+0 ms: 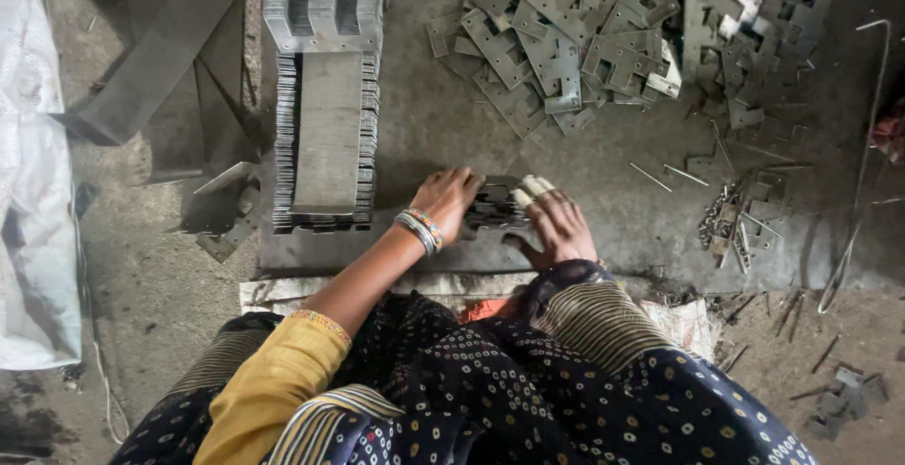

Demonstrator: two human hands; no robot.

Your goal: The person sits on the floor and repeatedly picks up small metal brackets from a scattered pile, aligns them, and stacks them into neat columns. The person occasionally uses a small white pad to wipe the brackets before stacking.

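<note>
On the floor before my knees, small stack of metal plates (497,205), long axis left-right, my left hand (447,199) and right hand (558,224) grip pressed on its ends.

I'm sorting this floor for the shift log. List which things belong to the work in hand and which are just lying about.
In hand:
- left hand and right hand, pressing a small stack of metal plates between them
- neat rows of stacked plates beside the left hand
- loose heap of punched plates ahead

Lying about:
- white sack
- angled metal strip
- bent wire
- thin rods
</note>
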